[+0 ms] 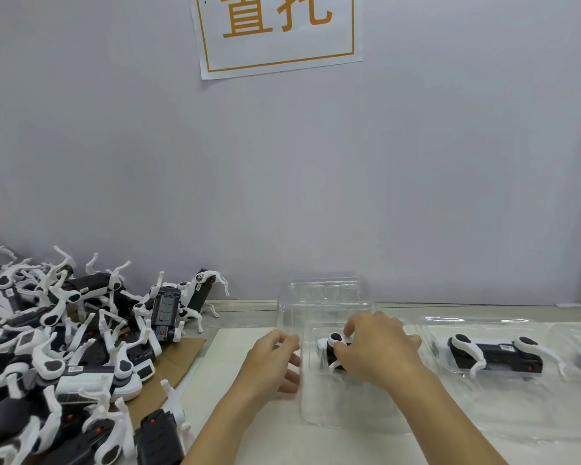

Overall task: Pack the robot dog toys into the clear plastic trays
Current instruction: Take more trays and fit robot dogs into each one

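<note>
Mid-run: seating robot-dog toy in clear tray at near centre with right hand curled round it and left hand pinching the tray's left rim; one filled tray done at right, pile of toys at left yet to pack.

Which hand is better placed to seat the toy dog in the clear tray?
Right hand: it holds the toy dog inside the clear tray. Left hand only grips the tray's edge.

Item 1, left hand: bare, with the forearm uncovered down to the frame edge at 6 o'clock. Item 2, right hand: bare, with the forearm uncovered to 5 o'clock.
</note>
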A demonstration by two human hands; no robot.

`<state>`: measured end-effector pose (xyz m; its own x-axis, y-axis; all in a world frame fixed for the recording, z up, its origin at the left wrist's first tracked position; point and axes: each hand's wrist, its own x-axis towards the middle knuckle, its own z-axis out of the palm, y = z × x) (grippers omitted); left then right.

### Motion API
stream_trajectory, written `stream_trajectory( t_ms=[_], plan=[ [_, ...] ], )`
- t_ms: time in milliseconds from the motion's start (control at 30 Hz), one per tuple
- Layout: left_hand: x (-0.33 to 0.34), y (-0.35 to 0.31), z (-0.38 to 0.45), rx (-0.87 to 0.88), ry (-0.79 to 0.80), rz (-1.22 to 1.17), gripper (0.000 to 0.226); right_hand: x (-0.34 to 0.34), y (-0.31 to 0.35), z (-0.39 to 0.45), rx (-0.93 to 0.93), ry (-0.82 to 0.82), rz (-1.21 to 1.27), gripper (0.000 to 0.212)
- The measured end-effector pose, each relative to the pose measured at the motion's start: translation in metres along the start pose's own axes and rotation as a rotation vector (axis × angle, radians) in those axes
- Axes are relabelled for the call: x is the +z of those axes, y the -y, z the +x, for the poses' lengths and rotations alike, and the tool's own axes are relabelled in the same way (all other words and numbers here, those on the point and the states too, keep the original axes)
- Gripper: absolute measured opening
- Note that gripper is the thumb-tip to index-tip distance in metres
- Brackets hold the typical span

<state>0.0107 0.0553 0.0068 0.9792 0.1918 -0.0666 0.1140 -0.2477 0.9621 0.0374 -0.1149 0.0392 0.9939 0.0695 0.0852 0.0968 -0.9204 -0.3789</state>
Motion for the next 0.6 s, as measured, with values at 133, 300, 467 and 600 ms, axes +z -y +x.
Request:
stream_trajectory(
  t_ms=[133, 300, 467, 600],
  plan=[
    [0.003, 0.000, -0.002, 0.041, 0.051, 0.023, 0.025, -0.002, 0.000, 0.001, 0.029, 0.015, -0.013, 0.035],
    [0.005, 0.001, -0.003, 0.020, 0.072, 0.030, 0.025, -0.004, -0.002, 0.000, 0.004, 0.038, 0.010, 0.036],
    [0.006, -0.002, -0.004, -0.087, 0.105, 0.130, 0.033, -0.001, 0.004, -0.003, -0.080, 0.042, 0.013, 0.031],
    [-0.006, -0.005, 0.001, -0.090, 0.025, 0.183, 0.023, 0.001, 0.013, -0.006, -0.171, 0.061, 0.165, 0.028]
  ],
)
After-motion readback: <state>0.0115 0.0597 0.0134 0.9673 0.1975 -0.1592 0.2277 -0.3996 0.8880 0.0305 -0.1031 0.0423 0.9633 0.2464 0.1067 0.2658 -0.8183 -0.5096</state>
